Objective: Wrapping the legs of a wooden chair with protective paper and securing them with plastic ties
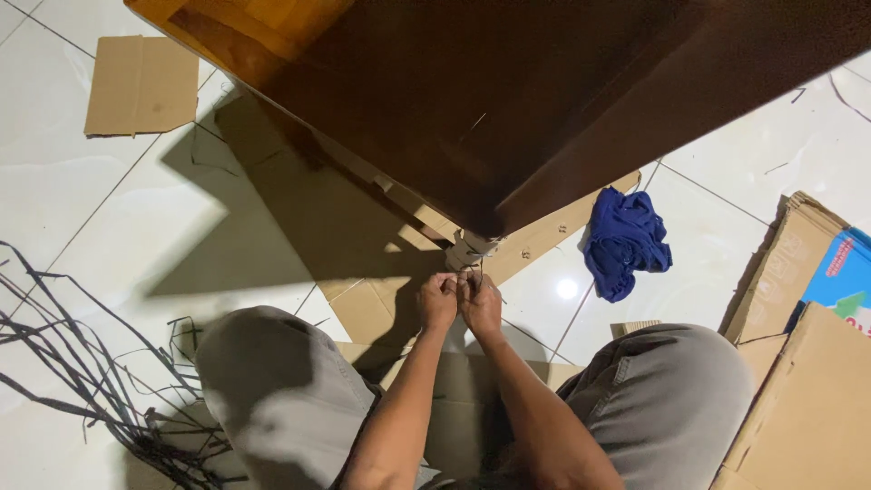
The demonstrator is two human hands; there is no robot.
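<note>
While both hands meet, table corner (476, 213) overhead, blue cloth (626, 240) nearby.

Single head-worn view, looking steeply down from above bent knees, close over both hands (461, 299) at the wooden table (508, 100) corner. Tiled floor (63, 191) fills the margins. Table underside possibly shadowed; detail unclear.

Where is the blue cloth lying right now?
In the head view, the blue cloth lies crumpled on the white tiled floor, right of centre, beside the corner of the dark wooden table and left of the cardboard boxes.
</note>
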